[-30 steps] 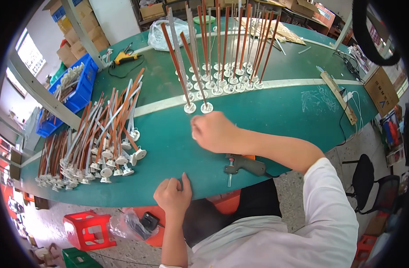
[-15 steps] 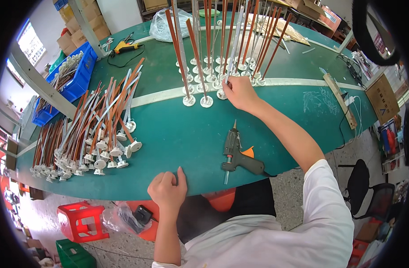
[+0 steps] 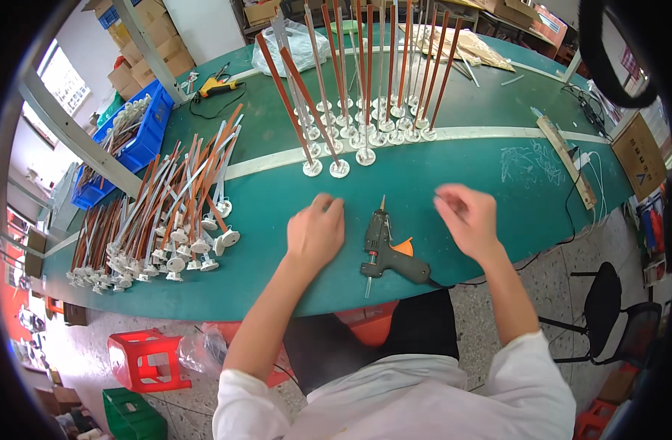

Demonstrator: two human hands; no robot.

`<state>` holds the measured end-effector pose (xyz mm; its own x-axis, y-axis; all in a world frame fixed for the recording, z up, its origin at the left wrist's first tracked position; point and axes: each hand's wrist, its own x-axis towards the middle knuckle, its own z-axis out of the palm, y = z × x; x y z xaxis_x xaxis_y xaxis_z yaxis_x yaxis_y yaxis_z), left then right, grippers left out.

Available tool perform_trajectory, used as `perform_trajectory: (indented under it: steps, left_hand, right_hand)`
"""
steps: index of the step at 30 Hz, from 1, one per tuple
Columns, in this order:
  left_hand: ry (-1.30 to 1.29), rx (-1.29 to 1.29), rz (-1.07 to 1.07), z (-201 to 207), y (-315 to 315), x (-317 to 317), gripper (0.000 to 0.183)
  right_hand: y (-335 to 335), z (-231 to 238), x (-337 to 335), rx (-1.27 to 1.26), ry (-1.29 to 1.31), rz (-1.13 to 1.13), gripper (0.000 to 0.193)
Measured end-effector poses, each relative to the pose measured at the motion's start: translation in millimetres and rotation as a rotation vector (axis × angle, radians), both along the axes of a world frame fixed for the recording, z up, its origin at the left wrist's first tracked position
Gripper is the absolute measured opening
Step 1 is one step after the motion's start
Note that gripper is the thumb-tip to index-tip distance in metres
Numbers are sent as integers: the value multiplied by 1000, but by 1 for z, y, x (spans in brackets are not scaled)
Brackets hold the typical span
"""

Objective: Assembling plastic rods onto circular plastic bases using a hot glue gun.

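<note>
My left hand (image 3: 316,229) hovers over the near table edge, left of the glue gun, fingers curled in and nothing seen in them. To the glue gun's right is my right hand (image 3: 468,220), slightly blurred, its fingers bent inward with no object showing. Between them the dark green glue gun (image 3: 384,253) with an orange trigger lies on its side, nozzle pointing away, a clear glue stick jutting from its rear. Beyond, several brown and silvery strips (image 3: 369,70) stand upright on white round bases (image 3: 365,156). The nearest two brown ones lean left.
A heap of similar strips with white bases (image 3: 167,213) lies at the left. Behind it are a blue crate (image 3: 141,136) and a metal post (image 3: 79,132). A yellow-black tool (image 3: 217,88), a plastic bag (image 3: 296,48) and a wooden power strip (image 3: 567,161) lie on the green table.
My right hand has let go of a standing silvery strip and drawn back toward me, right of the glue gun. My left hand has moved forward and right over the table.
</note>
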<state>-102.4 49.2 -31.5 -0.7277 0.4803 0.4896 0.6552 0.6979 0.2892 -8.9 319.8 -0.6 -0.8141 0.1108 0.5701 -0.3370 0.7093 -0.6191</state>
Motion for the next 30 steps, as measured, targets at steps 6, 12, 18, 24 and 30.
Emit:
perform_trajectory:
  steps: [6, 12, 18, 24, 30]
  left_hand:
    - [8, -60, 29, -7, 30, -37, 17]
    - [1, -80, 65, 1, 34, -42, 22]
    - [12, 62, 109, -3, 22, -36, 17]
    - [-28, 67, 326, 2, -27, -63, 26]
    - [16, 4, 377, -12, -31, -64, 31]
  right_hand:
    - [31, -49, 62, -546, -10, -214, 5]
    - [46, -59, 57, -756, -71, -251, 6]
    - [37, -53, 55, -455, -65, -385, 10]
    - [11, -15, -5, -108, -66, -179, 19]
    - [-61, 2, -143, 79, -29, -123, 27]
